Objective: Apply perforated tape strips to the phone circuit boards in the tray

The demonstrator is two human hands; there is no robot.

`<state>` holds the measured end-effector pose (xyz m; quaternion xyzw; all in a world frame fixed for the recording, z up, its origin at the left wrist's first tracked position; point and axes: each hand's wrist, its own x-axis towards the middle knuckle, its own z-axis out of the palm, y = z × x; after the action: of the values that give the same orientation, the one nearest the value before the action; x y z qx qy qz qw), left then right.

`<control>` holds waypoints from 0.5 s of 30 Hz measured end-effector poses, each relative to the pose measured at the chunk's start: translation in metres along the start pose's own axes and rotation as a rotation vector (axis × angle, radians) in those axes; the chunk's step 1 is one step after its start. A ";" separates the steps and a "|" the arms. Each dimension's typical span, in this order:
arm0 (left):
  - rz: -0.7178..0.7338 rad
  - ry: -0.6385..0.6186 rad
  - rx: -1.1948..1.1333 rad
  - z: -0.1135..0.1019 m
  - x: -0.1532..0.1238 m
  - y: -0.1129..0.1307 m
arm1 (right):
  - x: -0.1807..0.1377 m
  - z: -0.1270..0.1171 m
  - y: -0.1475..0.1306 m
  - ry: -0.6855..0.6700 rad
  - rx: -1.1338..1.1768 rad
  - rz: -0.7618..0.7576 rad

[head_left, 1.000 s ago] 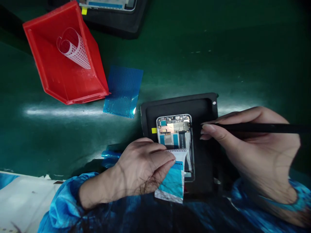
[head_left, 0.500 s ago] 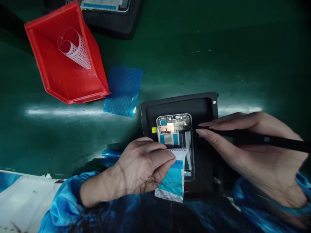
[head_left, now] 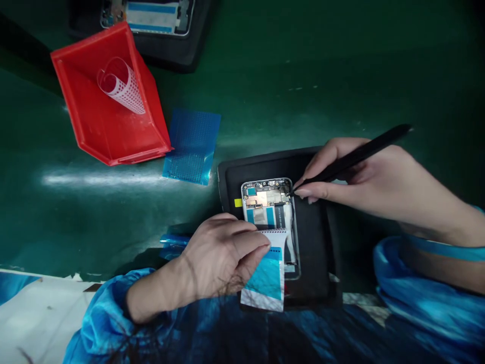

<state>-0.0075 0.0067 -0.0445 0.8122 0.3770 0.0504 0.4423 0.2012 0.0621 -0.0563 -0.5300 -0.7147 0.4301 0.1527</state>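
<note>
An opened smartphone [head_left: 271, 197] with its circuit board bare lies in a black tray [head_left: 314, 237]. My left hand [head_left: 223, 255] pinches a sticker sheet [head_left: 265, 278], white and blue with a row of small dark dots, over the phone's lower part. Part of the phone is hidden under the sheet and fingers. My right hand [head_left: 359, 177] grips black tweezers [head_left: 356, 154], whose tips touch or nearly touch the board's upper right corner. Whether the tips hold anything is too small to tell. A yellow tab [head_left: 238, 202] sticks out at the phone's left edge.
A red bin [head_left: 109, 116] holding a curled white perforated sheet [head_left: 127, 91] stands at the upper left. Beside it lies a blue perforated film [head_left: 191, 146]. Behind the bin, another black tray [head_left: 185, 53] carries a second opened phone [head_left: 151, 17]. Blue film [head_left: 174, 242] lies behind my left hand.
My right hand has moved the tweezers left to the board's upper right corner, and their back end has swung upward. My left hand still pinches the sticker sheet. The view has shifted slightly.
</note>
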 end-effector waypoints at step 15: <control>0.004 0.032 0.025 0.000 0.000 0.002 | 0.006 -0.004 -0.006 -0.170 0.181 0.039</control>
<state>-0.0063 0.0061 -0.0429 0.8174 0.3831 0.0595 0.4261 0.1975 0.0690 -0.0514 -0.4897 -0.6729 0.5390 0.1301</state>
